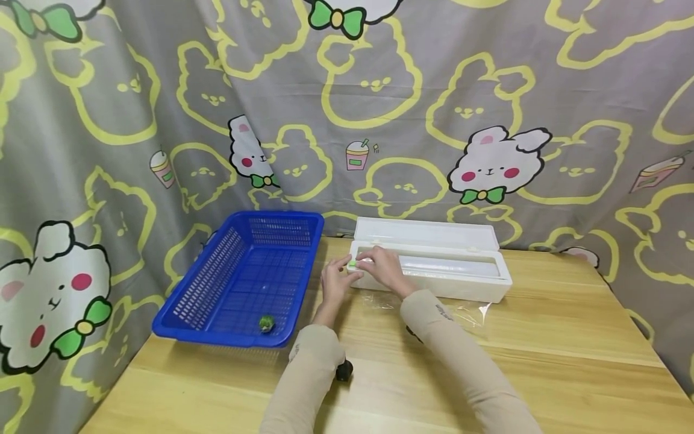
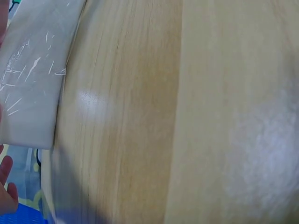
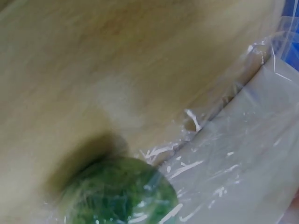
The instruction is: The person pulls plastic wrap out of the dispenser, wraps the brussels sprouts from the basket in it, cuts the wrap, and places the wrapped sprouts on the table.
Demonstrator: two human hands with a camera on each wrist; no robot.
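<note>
A long white cling film dispenser box (image 1: 434,286) lies on the table with its lid (image 1: 428,234) raised and a film roll (image 1: 455,266) inside. At its left end, my right hand (image 1: 384,266) pinches a small green slide cutter (image 1: 352,263) on the rim. My left hand (image 1: 333,283) grips the box's corner beside the cutter, its thumb in front. Clear film (image 1: 472,314) hangs over the front onto the table. Under film in the right wrist view lies a round green vegetable (image 3: 121,193), hidden from the head view.
Left of the box stands a blue plastic basket (image 1: 309,277) with perforated walls, holding a small green round vegetable (image 1: 267,323). The wooden table (image 1: 585,337) extends to the right and front. A patterned curtain (image 1: 401,114) hangs behind the table's far edge.
</note>
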